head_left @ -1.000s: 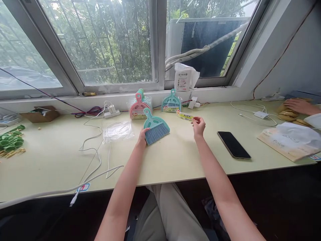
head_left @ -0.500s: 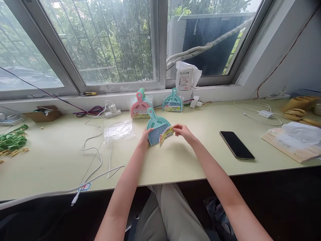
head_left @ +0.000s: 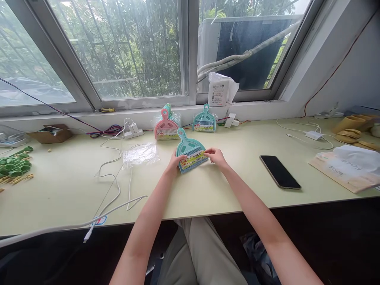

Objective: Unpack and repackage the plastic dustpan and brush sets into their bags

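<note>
A teal dustpan (head_left: 192, 143) with a blue-bristled brush (head_left: 186, 169) nested in it is held tilted above the front middle of the table. My left hand (head_left: 173, 163) grips its left edge, the thumb on the front over the end of a yellow printed label (head_left: 194, 159). The label lies flat across the bristles. My right hand (head_left: 216, 155) pinches the label's right end at the dustpan's right edge. Behind stand a row of wrapped dustpan sets with a pink one (head_left: 166, 127) in front, and a single wrapped teal set (head_left: 204, 120).
A clear plastic bag (head_left: 141, 154) and white cables (head_left: 118, 178) lie to the left. Green and wooden pieces (head_left: 14, 166) sit at far left, near a small cardboard box (head_left: 52, 134). On the right are a phone (head_left: 280, 171) and a tissue pack (head_left: 346, 170).
The label has gone from slanting away from the bristles to lying flat across them. My left thumb now presses on its left end, and the dustpan has shifted slightly right.
</note>
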Demonstrator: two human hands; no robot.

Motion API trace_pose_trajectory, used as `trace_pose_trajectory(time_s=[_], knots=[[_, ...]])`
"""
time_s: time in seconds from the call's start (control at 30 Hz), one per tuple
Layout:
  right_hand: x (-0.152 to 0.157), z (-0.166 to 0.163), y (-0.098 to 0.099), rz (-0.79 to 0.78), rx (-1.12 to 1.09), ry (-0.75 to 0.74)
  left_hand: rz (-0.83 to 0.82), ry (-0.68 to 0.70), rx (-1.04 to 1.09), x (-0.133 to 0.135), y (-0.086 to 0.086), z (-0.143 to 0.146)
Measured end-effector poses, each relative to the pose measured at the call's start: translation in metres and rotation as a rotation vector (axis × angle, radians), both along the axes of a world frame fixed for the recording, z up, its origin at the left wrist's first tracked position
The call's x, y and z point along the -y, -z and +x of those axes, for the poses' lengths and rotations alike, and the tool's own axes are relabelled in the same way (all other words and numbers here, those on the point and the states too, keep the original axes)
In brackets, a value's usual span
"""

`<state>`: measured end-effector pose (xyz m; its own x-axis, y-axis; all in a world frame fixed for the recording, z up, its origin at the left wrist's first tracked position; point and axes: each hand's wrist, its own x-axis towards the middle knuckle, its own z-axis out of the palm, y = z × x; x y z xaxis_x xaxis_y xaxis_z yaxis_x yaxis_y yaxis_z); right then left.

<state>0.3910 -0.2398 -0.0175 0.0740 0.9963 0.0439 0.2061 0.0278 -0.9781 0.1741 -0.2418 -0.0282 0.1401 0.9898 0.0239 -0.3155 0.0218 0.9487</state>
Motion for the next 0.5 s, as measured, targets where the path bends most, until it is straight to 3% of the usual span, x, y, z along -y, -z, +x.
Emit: trace_pose_trajectory(time_s=[0.33,0.5], knots=[[-0.0046,0.0002,0.009,0.031,0.116,0.038,0.002,-0.023,-0.004,0.0027,-0.0041,0.0019],[0.0038,-0.0028,0.0046,0.188,0.436,0.11,0.002,-0.064,-0.011,0.0012,-0.0014,0.0022]])
